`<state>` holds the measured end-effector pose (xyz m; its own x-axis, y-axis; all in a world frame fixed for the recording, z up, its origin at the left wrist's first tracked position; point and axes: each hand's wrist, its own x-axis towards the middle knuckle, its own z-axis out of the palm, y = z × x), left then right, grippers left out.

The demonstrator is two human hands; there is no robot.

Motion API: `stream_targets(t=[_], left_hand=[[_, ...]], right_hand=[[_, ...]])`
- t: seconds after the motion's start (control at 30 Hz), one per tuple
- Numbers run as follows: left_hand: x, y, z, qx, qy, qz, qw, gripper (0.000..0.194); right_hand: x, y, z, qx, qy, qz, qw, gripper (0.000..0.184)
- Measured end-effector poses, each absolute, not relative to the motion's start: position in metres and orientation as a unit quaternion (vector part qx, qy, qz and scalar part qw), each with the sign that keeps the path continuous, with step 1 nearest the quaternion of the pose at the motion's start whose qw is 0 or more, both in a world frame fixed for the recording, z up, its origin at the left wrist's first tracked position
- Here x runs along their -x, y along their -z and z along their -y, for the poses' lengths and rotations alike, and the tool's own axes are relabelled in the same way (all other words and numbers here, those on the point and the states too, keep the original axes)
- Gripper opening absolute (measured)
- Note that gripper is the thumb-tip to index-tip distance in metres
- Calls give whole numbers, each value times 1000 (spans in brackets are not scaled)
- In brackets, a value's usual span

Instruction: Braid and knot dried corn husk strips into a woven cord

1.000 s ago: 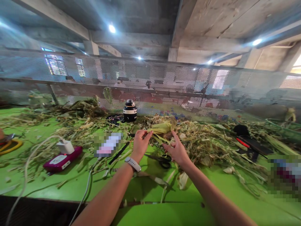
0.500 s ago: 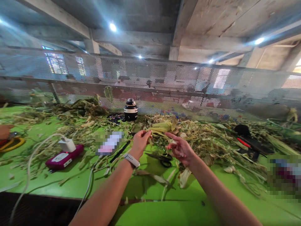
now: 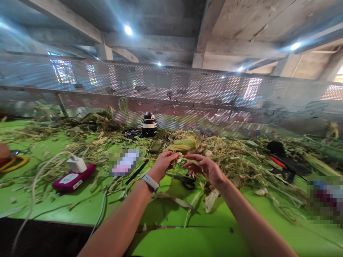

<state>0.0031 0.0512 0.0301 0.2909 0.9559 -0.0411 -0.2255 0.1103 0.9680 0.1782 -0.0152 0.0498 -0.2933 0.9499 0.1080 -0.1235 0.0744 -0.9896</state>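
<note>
My left hand [image 3: 163, 166], with a pale watch strap at the wrist, pinches narrow yellow-green corn husk strips [image 3: 173, 166] between thumb and fingertips. Close on its right, my right hand [image 3: 210, 169] reaches in with a long index finger, its other fingers curled loosely. A pale strip runs from the left fingertips along that index finger into the right hand; its exact grip is partly hidden. Just beyond both hands lies a bundle of corn husks [image 3: 184, 143] on the pile. Black-handled scissors [image 3: 189, 182] rest on the green table below the hands.
Loose husks [image 3: 246, 160] spread over the green table [image 3: 166, 244]. A black-and-white bottle [image 3: 149, 125] stands before a perforated metal screen [image 3: 171, 82]. To the left are a purple power bank [image 3: 73, 181], a white charger [image 3: 76, 164] with a cable, and a blurred-out phone [image 3: 124, 162].
My left hand has shifted slightly right and down. My right hand has turned, its index finger now level and near the left fingertips, and the husk strips have moved with them.
</note>
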Motion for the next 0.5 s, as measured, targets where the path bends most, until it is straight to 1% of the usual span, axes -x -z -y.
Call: stream_targets(t=[0.23,0.4,0.5], left_hand=[[-3,-26,-51,-520,-417,-342,663,31],[-4,-24,-51,-508,-411,-318,687,30],[-4,-25,-49,-509,-408,-309,692,31]], right_hand=[[-172,-52,18,348,-548,569,505,55],[-177,-53,21,296,-611,544,493,48],[-176,-51,20,307,-616,525,500,48]])
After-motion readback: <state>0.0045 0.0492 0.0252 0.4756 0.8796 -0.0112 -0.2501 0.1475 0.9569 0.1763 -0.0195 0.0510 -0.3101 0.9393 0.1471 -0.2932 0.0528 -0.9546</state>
